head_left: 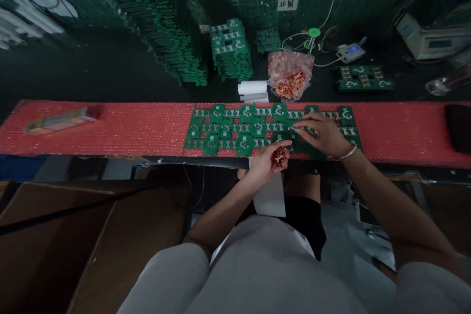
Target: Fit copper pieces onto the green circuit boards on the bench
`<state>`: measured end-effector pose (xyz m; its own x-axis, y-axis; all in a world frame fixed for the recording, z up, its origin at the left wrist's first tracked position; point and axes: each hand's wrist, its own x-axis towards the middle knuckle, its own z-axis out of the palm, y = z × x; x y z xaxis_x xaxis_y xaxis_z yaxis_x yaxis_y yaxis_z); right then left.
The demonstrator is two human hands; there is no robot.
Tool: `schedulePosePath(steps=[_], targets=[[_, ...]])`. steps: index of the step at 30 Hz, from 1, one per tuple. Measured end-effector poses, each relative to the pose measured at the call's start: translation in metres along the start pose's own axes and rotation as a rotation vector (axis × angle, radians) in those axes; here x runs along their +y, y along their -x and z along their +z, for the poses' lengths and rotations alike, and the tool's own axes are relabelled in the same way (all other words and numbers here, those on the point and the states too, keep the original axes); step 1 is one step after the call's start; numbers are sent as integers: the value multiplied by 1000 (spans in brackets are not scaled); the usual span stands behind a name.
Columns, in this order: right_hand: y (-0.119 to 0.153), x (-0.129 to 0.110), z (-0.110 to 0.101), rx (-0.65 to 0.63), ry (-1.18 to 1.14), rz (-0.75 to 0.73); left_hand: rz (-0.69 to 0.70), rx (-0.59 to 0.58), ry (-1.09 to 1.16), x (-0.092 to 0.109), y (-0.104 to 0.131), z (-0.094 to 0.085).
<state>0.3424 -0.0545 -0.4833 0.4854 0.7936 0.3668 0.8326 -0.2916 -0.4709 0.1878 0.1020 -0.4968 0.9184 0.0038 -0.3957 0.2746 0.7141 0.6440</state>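
Note:
Several green circuit boards (235, 141) lie side by side on a strip of red bubble wrap (143, 130). My left hand (262, 163) is cupped at the near edge of the boards, its fingers curled around a small heap of copper pieces (279, 156). Just above the boards on the right, my right hand (326, 136) has its thumb and fingertips pinched together, pointing left. Whatever is between those fingertips is too small to make out. My right hand and forearm cover part of the boards beneath.
Behind the strip stand a tall leaning stack of boards (162, 24) and a shorter stack (231, 51). A clear bag of copper pieces (290, 81) sits by a white roll (253, 88). More boards (364, 78) lie right; a dark object (459, 127) rests on the strip's right end.

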Motion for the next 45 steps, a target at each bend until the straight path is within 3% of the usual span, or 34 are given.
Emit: schedulePosePath(steps=[3, 6, 10, 13, 20, 23, 27, 37, 45], targets=[[7, -33, 3, -93, -196, -27, 35, 40, -39, -2, 0, 2], [9, -46, 6, -150, -206, -27, 50, 62, -62, -5, 0, 3], [9, -48, 8, -150, -205, 14, 66, 22, -85, -6, 1, 4], [9, -49, 6, -73, -235, 42, 57, -12, -100, -4, 3, 5], [30, -54, 4, 22, -115, -23, 69, 49, -264, -7, 6, 1], [41, -55, 6, 62, -10, -73, 129, 13, -394, -13, 3, -2], [47, -56, 5, 48, 39, -124, 157, -33, -460, -17, 1, -3], [47, -56, 3, 83, 47, -103, 37, -30, -357, -16, 0, -2], [47, -64, 3, 32, 62, -61, 164, -99, -477, -19, -4, -2]])
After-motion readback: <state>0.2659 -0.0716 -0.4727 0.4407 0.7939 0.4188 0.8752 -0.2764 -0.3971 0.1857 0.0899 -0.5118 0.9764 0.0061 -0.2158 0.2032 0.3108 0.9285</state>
